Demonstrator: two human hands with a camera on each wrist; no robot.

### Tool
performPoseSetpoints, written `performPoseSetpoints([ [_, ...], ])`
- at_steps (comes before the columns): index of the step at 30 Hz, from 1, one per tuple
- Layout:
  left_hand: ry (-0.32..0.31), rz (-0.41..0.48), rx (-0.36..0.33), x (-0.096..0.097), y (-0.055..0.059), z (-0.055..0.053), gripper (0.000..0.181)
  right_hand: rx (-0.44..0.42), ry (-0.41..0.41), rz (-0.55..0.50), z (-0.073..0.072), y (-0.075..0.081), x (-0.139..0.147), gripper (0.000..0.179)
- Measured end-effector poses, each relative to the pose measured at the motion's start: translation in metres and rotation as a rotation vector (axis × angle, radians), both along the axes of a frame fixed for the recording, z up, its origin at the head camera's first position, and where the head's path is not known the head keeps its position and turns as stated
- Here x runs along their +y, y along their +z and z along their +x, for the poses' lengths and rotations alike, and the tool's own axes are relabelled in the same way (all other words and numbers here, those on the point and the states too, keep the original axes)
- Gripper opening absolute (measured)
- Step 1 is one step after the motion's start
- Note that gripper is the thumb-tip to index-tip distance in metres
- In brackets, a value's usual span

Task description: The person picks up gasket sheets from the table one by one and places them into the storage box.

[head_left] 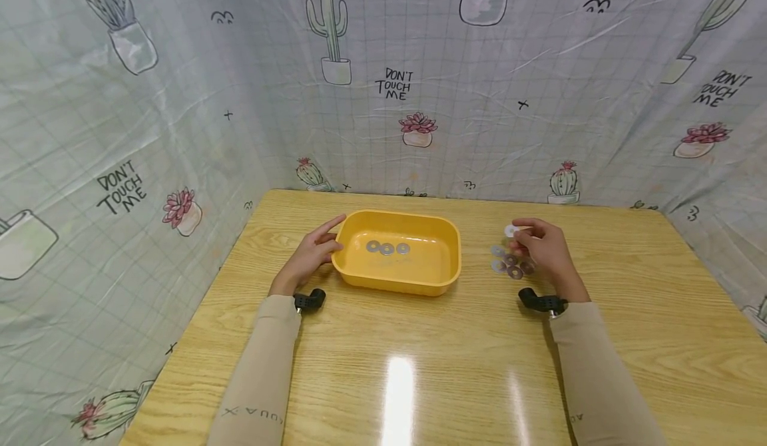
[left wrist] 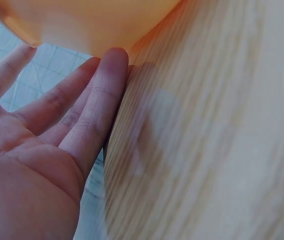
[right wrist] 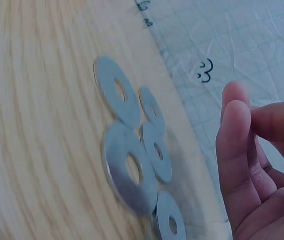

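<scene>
In the head view I have the right hand (head_left: 546, 246) pinching one washer (head_left: 509, 230), its fingers narrowed on the edge, I judge, because so flat a piece offers little else. At six o'clock from those fingertips, loose washers (right wrist: 119, 155) lie on the bench (head_left: 467, 353), close enough for a short reach. At nine o'clock sits the yellow tray (head_left: 395, 285), three washers (head_left: 387, 253) inside. My left hand (head_left: 308, 254), fingers spread and fairly straight, touches its nine-o'clock end, probably to steady it.

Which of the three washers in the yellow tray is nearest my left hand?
The leftmost washer in the yellow tray; the middle washer and rightmost washer lie farther from your left hand.
</scene>
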State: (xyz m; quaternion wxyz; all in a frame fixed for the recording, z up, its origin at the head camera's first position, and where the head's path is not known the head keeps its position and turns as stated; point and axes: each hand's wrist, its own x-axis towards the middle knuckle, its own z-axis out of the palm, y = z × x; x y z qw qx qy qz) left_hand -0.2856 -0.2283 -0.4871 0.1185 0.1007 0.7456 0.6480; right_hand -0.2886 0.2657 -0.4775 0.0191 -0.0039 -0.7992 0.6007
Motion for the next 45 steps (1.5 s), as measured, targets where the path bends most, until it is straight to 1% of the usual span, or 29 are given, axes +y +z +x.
performPoseSetpoints([
  [5, -0.001, 0.002, 0.001, 0.0, 0.0, 0.001, 0.067, 0.005, 0.04, -0.072, 0.002, 0.004, -0.008, 0.041],
  [9, 0.002, 0.012, -0.004, 0.0, 0.001, 0.002, 0.067, -0.003, 0.057, -0.094, 0.002, 0.007, -0.015, 0.041],
  [18, 0.008, 0.012, -0.005, -0.002, 0.0, 0.003, 0.067, 0.027, 0.101, -0.015, 0.004, 0.017, -0.037, 0.042],
  [24, 0.006, 0.006, -0.008, -0.004, 0.0, 0.004, 0.066, 0.048, 0.151, 0.013, 0.007, 0.028, -0.062, 0.037],
  [29, 0.004, 0.001, 0.004, -0.006, -0.001, 0.003, 0.066, 0.06, 0.211, 0.02, 0.01, 0.034, -0.081, 0.034],
  [33, 0.01, 0.004, 0.003, -0.005, -0.001, 0.002, 0.066, 0.057, 0.258, 0.01, 0.012, 0.036, -0.095, 0.033],
  [38, 0.008, 0.008, -0.006, 0.0, -0.001, -0.001, 0.065, 0.054, 0.303, 0.002, 0.018, 0.034, -0.104, 0.031],
  [45, -0.007, 0.015, -0.004, 0.0, -0.001, -0.004, 0.065, 0.054, 0.336, -0.004, 0.024, 0.035, -0.12, 0.033],
])
